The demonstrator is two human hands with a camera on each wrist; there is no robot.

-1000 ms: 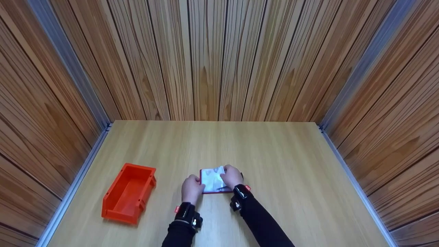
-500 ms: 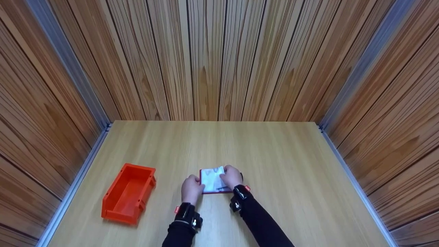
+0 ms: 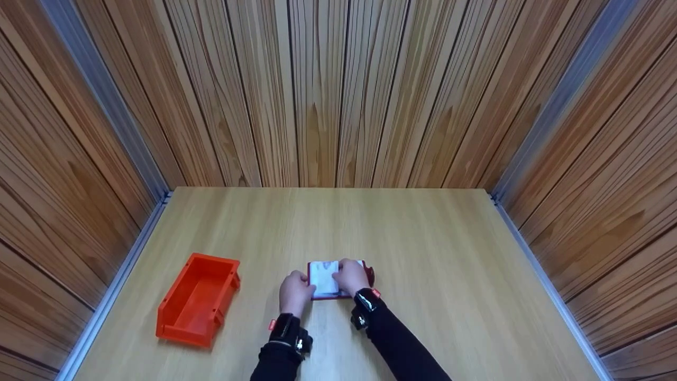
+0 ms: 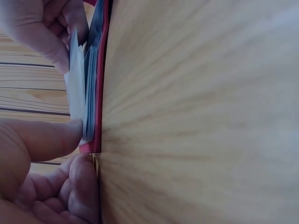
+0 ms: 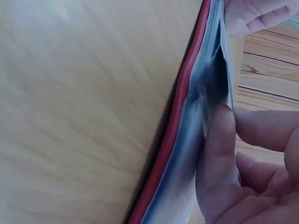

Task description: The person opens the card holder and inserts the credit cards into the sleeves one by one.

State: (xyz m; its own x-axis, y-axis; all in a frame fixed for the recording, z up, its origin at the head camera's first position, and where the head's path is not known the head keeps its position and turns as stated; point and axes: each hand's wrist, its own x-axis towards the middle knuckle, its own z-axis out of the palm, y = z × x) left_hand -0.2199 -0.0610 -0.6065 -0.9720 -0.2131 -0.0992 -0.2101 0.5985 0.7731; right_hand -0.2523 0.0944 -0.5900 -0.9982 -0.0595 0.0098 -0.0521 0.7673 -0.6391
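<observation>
A small red-covered card holder [image 3: 323,278] with pale plastic sleeve pages lies opened out on the table. My left hand [image 3: 296,292] is at its left edge; in the left wrist view the thumb [image 4: 51,137] presses on the pages while curled fingers sit against the cover's edge. Between thumb and forefinger, my right hand [image 3: 351,276] pinches a sleeve page [image 5: 226,60], lifted and bowed away from the pages beneath. A dark gap shows under that page in the right wrist view. The red cover's right end [image 3: 369,275] sticks out beyond my right hand.
An orange plastic bin [image 3: 198,299] stands on the table [image 3: 423,238] to the left of my hands. Wood-panelled walls [image 3: 317,95] with metal edge strips enclose the table at the back and both sides.
My right hand has shifted slightly left, drawing the page over with it, and the cover's red right end now shows. The left hand has stayed in place.
</observation>
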